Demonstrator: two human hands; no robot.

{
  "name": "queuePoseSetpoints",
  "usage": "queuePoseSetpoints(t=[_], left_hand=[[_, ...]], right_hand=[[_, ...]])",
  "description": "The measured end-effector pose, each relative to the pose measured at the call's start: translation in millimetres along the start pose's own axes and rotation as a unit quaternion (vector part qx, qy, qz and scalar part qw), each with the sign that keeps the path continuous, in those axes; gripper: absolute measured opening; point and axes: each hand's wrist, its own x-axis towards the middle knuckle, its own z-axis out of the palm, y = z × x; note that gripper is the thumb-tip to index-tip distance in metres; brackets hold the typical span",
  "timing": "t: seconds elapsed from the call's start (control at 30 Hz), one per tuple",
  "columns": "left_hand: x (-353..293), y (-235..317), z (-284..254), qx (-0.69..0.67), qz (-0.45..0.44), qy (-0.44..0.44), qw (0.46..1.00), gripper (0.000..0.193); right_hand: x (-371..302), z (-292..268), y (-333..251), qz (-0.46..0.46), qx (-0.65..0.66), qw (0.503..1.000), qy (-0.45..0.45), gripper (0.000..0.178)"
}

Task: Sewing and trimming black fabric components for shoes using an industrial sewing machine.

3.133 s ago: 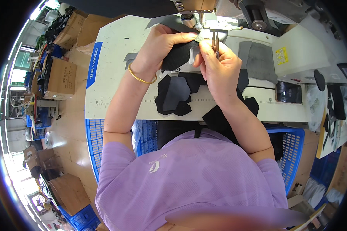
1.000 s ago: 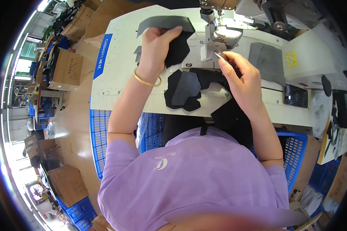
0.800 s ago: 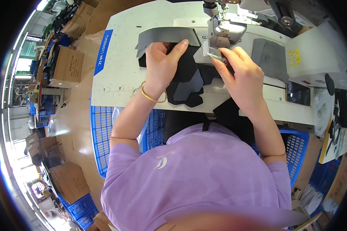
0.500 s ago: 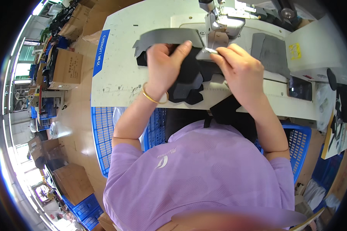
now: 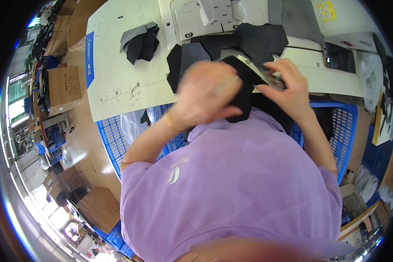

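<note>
Now, both hands are low at the near edge of the white table (image 5: pixel 118 83), just in front of the purple shirt (image 5: pixel 231 174). On the left, the left hand (image 5: pixel 209 94) is a blur, back of the hand up, thumb stretched toward the right, with a black piece (image 5: pixel 244 105) right beside it and partly hidden under it; whether those fingers are clamped on the cloth or merely lying against it, I cannot tell. Over to the right hand (image 5: pixel 288 85), and here thumb and fingers are closed on a small metal tool (image 5: pixel 274 78), its exact shape lost in the blur. Between the two hands runs a pale grey edge (image 5: pixel 246 63), slanting down toward the tool.

Just beyond the left hand, a grey piece (image 5: pixel 194 52) lies over black cloth, and farther right a dark, many-sided piece (image 5: pixel 264 41) sits flat in front of the pale machine bed (image 5: pixel 196 22). Well off to the left, a small heap of grey and black pieces (image 5: pixel 142 43) rests alone on the tabletop. Up at the right, flat grey cloth (image 5: pixel 299 19) lies near a dark phone (image 5: pixel 339 57). Below the table edge, one blue basket (image 5: pixel 107 129) stands on the left, another blue crate (image 5: pixel 344 131) on the right.
</note>
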Motion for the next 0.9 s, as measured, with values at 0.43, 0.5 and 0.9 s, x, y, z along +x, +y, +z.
queuePoseSetpoints(t=[0.43,0.5,0.9], left_hand=[[-8,6,46,-0.044,-0.025,-0.064,0.997,0.055],[-6,7,43,-0.126,-0.093,-0.041,0.987,0.065],[44,-53,1,-0.190,-0.403,0.148,0.883,0.055]], right_hand=[[30,-5,37,0.294,0.336,0.894,0.027,0.016],[33,-3,41,0.320,0.377,0.869,0.020,0.016],[44,-17,35,0.284,0.390,0.875,-0.033,0.019]])
